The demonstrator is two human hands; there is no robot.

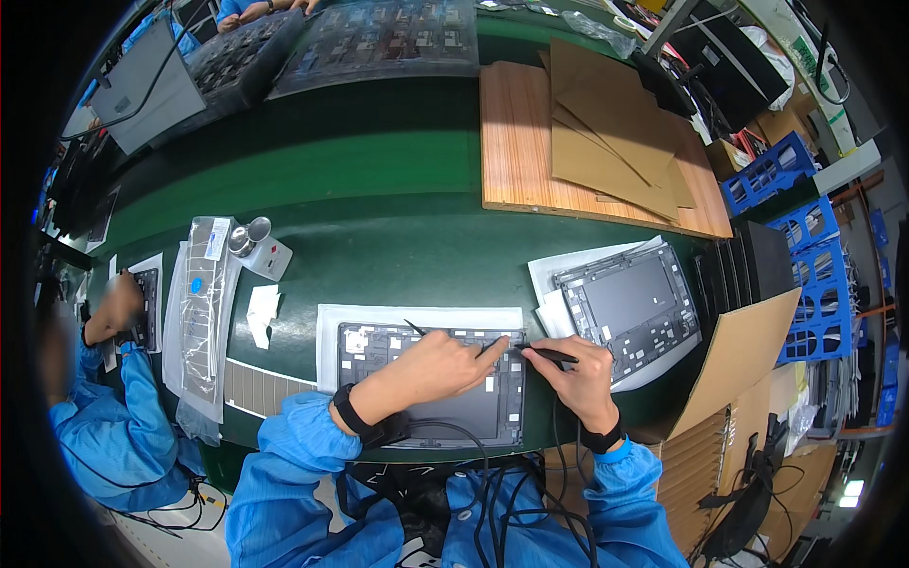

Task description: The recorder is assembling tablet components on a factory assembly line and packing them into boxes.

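In front of me a dark grey flat device housing [445, 402] lies on a white sheet, with small white pads along its edges. Over its upper middle is my left hand [440, 364], index finger stretched to the upper right corner and the other fingers curled. A thin dark tip [414, 327] pokes out beyond that hand; what the curled fingers hold is hidden. My right hand [582, 379] pinches a slim black tool [551, 355], seemingly tweezers, its point near the same corner. Both wrists wear black bands.
Stacked similar housings [630, 303] lie to the right. A strip sheet [260, 386], bagged strips [201, 303] and a white bottle with a metal cap [265, 254] are left. Cardboard sheets [606, 151] rest on a wooden board [516, 142]. A co-worker's hand [118, 308] works far left. Black cables [502, 502] cross my lap.
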